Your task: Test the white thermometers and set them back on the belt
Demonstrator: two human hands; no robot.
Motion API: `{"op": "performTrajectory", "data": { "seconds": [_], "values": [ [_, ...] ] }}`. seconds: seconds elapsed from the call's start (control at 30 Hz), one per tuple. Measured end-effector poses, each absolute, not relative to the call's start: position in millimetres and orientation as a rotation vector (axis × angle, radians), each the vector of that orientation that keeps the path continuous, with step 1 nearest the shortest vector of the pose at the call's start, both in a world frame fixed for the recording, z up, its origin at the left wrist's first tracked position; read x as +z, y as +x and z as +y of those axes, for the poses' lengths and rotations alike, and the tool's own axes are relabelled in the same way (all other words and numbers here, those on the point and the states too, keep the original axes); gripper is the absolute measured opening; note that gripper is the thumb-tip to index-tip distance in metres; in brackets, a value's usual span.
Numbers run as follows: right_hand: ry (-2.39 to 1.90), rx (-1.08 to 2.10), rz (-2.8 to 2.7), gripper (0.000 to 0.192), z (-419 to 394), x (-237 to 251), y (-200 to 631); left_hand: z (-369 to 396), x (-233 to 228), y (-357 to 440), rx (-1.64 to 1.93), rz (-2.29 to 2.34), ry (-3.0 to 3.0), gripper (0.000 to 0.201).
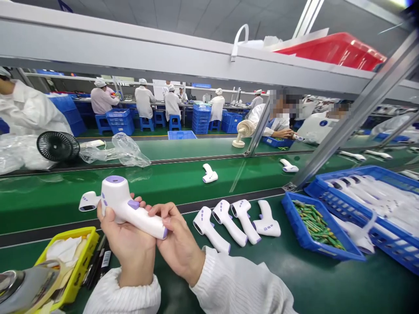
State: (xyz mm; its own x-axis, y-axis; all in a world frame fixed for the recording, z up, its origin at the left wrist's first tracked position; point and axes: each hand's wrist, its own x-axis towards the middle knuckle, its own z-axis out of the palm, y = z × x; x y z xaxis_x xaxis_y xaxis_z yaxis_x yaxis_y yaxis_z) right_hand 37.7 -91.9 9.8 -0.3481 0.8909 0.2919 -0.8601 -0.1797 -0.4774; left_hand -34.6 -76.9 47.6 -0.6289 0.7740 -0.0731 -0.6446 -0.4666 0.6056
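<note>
A white and purple infrared thermometer [129,207] lies across both my hands, its round head up at the left and its handle pointing right. Around the head and underside curl the fingers of my left hand [127,244]. My right hand [178,242] grips the handle's end between thumb and fingers. Just right of my hands, several more thermometers [225,218] lie in a row on the green bench. Behind my left hand another thermometer [89,201] rests on the green conveyor belt [170,183], and one more [209,173] lies further along it.
At right stand a blue tray of green batteries [314,224] and a blue basket [393,244] full of thermometers. A yellow bin [87,248] with papers and a bottle is at lower left, pens beside it. A metal post [353,104] rises at right; a shelf [163,48] spans overhead.
</note>
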Motion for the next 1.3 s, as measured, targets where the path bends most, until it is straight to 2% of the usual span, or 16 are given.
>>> {"op": "performTrajectory", "data": {
  "seconds": [0.1,0.13,0.17,0.2,0.33,0.43,0.53,0.6,0.9,1.03,1.17,1.3],
  "values": [
    [-0.227,1.673,-1.200,0.006,-56.1,0.6,46.2,-75.2,53.2,-35.3,2.197,0.721,0.160,0.024],
    [-0.384,1.522,-1.511,0.013,-36.9,-3.8,52.8,-74.3,55.3,-36.3,2.180,0.705,0.126,0.025],
    [-0.606,1.266,-1.845,0.022,-15.5,-8.5,61.3,-73.5,57.2,-37.6,2.155,0.691,0.092,0.026],
    [-0.873,0.884,-2.198,0.027,7.1,-13.3,71.6,-72.7,58.5,-38.9,2.128,0.679,0.059,0.026],
    [-1.212,0.527,-2.397,0.034,85.1,-33.0,119.7,-71.0,57.7,-43.2,2.099,0.644,0.004,0.028],
    [-1.401,0.419,-2.395,0.030,117.2,-46.2,148.0,-70.3,54.2,-45.0,2.102,0.593,0.030,0.032],
    [-1.453,0.436,-2.357,0.015,130.8,-53.5,158.8,-70.1,52.6,-45.3,2.101,0.571,0.035,0.033],
    [-1.431,0.497,-2.277,0.013,132.7,-53.5,155.4,-70.3,52.7,-44.4,2.088,0.579,0.041,0.032],
    [-1.106,0.927,-1.284,0.045,78.8,-16.8,131.4,-70.1,47.3,-34.4,1.983,0.667,0.176,0.029],
    [-0.939,1.120,-0.958,0.045,37.3,2.5,146.8,-73.5,46.3,-34.3,1.784,0.731,0.329,0.041],
    [-0.758,1.337,-0.581,0.032,14.6,9.6,155.5,-81.0,45.8,-29.4,1.733,1.155,0.938,0.067],
    [-0.770,1.320,-0.496,0.026,10.6,10.4,155.4,-74.9,35.4,-26.5,1.800,1.608,1.339,0.066]
  ]
}}
